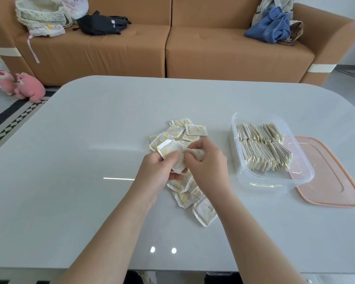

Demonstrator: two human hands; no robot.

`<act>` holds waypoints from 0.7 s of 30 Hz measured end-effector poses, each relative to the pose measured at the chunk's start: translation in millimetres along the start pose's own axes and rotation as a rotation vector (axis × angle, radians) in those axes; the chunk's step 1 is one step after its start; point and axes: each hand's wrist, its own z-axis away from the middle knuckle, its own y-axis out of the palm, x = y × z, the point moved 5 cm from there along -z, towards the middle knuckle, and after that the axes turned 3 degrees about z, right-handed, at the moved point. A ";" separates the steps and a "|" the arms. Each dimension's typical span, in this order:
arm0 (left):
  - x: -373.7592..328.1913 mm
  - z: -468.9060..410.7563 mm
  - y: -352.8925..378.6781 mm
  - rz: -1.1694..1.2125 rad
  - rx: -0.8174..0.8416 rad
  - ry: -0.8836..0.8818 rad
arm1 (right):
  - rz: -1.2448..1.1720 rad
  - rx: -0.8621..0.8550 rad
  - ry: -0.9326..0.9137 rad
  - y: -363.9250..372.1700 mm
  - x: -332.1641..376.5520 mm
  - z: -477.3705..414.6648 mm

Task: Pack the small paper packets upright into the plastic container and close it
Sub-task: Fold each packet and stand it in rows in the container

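Observation:
A loose pile of small white-and-yellow paper packets (184,132) lies in the middle of the table, with more packets (193,199) spread below my hands. My left hand (160,171) grips a small stack of packets (168,149) above the pile. My right hand (209,162) pinches a packet against that stack from the right. To the right stands the clear plastic container (275,181), holding two rows of packets (262,148) set upright. Its pink lid (332,177) lies flat on the table, partly under the container's right side.
The grey glossy table (90,160) reaches to a rounded far edge. Behind it stands a brown sofa (168,50) with bags and clothes on it. Pink plush toys (19,85) sit on the floor at the left.

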 end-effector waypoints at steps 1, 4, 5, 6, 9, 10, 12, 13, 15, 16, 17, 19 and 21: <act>1.0 -0.9 -0.9 0.004 -0.026 -0.010 | -0.004 -0.009 0.003 0.2 -1.0 -0.6; 2.1 -5.2 -9.2 0.044 -0.086 -0.080 | -0.158 -0.081 0.017 -4.8 -0.3 -3.4; 2.6 -5.9 -12.1 0.049 -0.092 -0.102 | -0.243 -0.089 0.017 -7.9 1.4 -4.1; 3.5 -6.5 -14.4 0.040 -0.090 -0.123 | -0.340 -0.072 0.022 -10.3 3.6 -4.2; 1.7 -6.8 -14.5 0.065 -0.009 -0.144 | -0.555 0.060 0.054 -9.1 7.6 -4.2; 0.1 -6.5 -12.3 0.098 0.035 -0.140 | -0.566 0.114 0.053 -6.6 8.6 -3.9; -3.4 -4.8 -8.0 0.139 0.103 -0.116 | -0.541 0.210 0.038 -1.8 10.8 -2.1; -4.4 -3.7 -6.6 0.137 0.117 -0.100 | -0.516 0.245 0.028 -0.4 11.8 -1.0; -4.8 -2.4 -6.5 0.101 0.109 -0.071 | -0.471 0.292 0.008 0.4 14.3 1.0; -4.7 -2.3 -7.7 0.078 0.089 -0.060 | -0.459 0.313 -0.005 0.2 15.1 1.6; -4.7 -2.8 -9.7 0.062 0.058 -0.054 | -0.455 0.331 -0.017 0.4 15.6 1.6; -4.4 -5.1 -15.1 0.052 -0.012 -0.052 | -0.468 0.350 -0.015 1.3 12.0 -0.2; -4.5 -7.1 -19.1 0.040 -0.050 -0.040 | -0.501 0.332 0.029 3.9 6.3 -2.5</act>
